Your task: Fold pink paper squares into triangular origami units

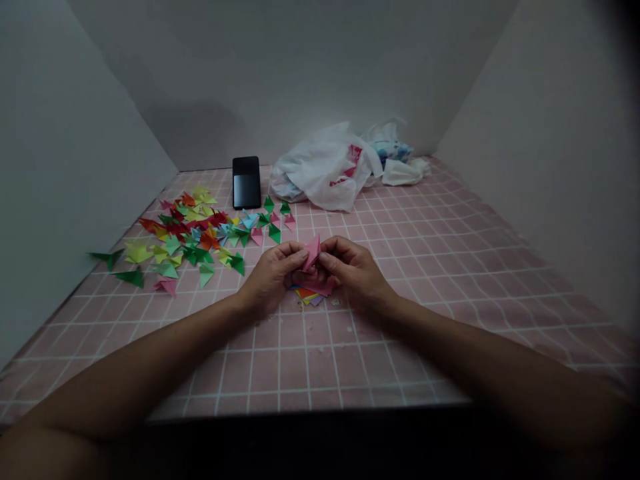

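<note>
Both hands meet over the middle of the pink checked table (400, 320). My left hand (273, 275) and my right hand (353, 270) pinch a small pink paper piece (313, 251) between thumbs and forefingers, holding it upright. Under the hands lies a small stack of coloured paper squares (311, 291), pink on top with orange, yellow and purple edges showing. A scatter of several folded paper triangles (195, 237) in green, red, yellow, blue and pink spreads to the left of the hands.
A black phone (247, 182) lies flat at the back, left of centre. White plastic bags (327, 167) with something blue inside sit at the back against the wall. Grey walls close the table on the left, back and right.
</note>
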Available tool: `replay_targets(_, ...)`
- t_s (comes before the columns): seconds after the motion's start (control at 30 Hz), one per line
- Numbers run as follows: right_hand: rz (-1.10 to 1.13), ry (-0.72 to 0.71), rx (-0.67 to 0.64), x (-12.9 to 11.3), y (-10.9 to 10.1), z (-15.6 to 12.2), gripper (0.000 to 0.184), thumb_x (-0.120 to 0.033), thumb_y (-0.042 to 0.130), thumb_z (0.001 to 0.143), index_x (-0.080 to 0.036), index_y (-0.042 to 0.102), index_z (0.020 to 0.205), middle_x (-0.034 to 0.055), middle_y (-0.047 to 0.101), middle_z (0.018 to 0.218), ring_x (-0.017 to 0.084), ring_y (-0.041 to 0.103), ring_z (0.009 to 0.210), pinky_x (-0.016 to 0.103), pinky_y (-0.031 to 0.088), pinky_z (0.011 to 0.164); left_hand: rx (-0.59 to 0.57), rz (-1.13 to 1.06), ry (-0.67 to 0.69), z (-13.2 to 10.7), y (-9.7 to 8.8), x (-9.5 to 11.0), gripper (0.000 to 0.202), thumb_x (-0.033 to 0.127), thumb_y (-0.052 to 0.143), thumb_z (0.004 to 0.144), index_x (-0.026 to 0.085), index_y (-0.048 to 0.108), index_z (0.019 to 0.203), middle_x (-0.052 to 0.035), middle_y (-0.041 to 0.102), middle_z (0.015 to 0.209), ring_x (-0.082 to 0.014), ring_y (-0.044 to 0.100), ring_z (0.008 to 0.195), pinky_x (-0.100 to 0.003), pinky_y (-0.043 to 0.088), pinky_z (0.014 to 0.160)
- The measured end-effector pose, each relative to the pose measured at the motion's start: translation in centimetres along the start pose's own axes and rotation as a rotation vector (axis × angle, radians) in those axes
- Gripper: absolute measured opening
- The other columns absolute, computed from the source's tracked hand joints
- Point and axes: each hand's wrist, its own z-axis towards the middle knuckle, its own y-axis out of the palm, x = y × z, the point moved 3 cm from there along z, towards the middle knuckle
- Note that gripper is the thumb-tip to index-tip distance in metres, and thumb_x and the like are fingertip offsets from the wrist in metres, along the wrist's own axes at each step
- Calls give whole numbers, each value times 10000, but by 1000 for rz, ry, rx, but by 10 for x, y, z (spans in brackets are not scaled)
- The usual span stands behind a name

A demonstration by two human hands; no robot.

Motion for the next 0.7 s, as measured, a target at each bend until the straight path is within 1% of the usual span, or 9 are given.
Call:
replay_targets(0.1, -35, -5, 26, 0, -1, 0, 184, -346, 722, 814, -202, 609, 836, -31, 611, 708, 103, 564, 596, 252, 472, 566, 6, 88, 28, 0, -2, -1, 310, 391, 841, 710, 173, 641, 800, -1, 683, 699, -135, 657, 613, -271, 564, 626)
replay_targets(0.17, -75, 2, 33, -1, -2, -1, 182, -327, 720, 803, -197, 593, 808, -39, 585, 679, 100, 546, 574, 247, 448, 537, 32, 221, 116, 0, -4, 1, 274, 384, 817, 739, 173, 653, 798, 0, 678, 722, -126, 644, 648, -255, 542, 650)
replay_targets(0.23, -118, 10, 31, -2, -2, -2, 176, -316, 703, 803, -196, 576, 786, -43, 570, 653, 99, 531, 550, 248, 433, 516, 62, 383, 237, -1, -5, 5, 222, 351, 791, 766, 171, 667, 805, -3, 673, 757, -123, 629, 692, -242, 518, 668)
replay_targets(0.3, -166, -3, 39, -4, -2, -2, 171, -309, 691, 802, -195, 568, 767, -43, 565, 643, 97, 521, 541, 250, 428, 512, 60, 503, 335, -3, -4, 9, 171, 315, 763, 787, 172, 679, 830, -7, 674, 790, -129, 621, 723, -242, 503, 675)
replay_targets(0.37, -231, -32, 62, -5, -2, -2, 174, -303, 683, 803, -193, 564, 740, -37, 566, 645, 96, 516, 550, 251, 421, 516, 34, 566, 387, -5, -2, 12, 135, 299, 727, 819, 174, 689, 854, -12, 680, 812, -135, 620, 745, -249, 501, 693)
replay_targets(0.47, -318, -72, 105, -6, -3, -2, 188, -295, 685, 805, -194, 556, 713, -30, 567, 646, 98, 509, 564, 248, 407, 512, -3, 587, 381, -6, 0, 13, 158, 333, 703, 857, 176, 704, 878, -22, 692, 833, -141, 627, 770, -261, 508, 726)
replay_targets(0.53, -315, -66, 118, -5, -3, -1, 198, -299, 697, 803, -197, 552, 713, -34, 561, 640, 98, 505, 554, 244, 404, 499, -10, 542, 340, -4, 0, 12, 215, 372, 751, 822, 174, 702, 891, -24, 697, 838, -145, 637, 769, -263, 516, 720)
replay_targets(0.6, -250, -39, 100, -4, -2, -1, 210, -323, 711, 805, -201, 553, 739, -39, 570, 643, 98, 516, 542, 241, 417, 490, 2, 467, 307, -2, -2, 10, 281, 400, 802, 772, 172, 689, 892, -18, 692, 821, -142, 639, 742, -260, 520, 698)
replay_targets(0.7, -118, -15, 47, -3, 0, -1, 239, -375, 730, 811, -208, 560, 814, -37, 614, 661, 103, 554, 540, 242, 451, 499, 34, 388, 309, 0, -4, 8, 313, 399, 823, 745, 172, 662, 889, -3, 670, 778, -128, 630, 699, -249, 519, 671)
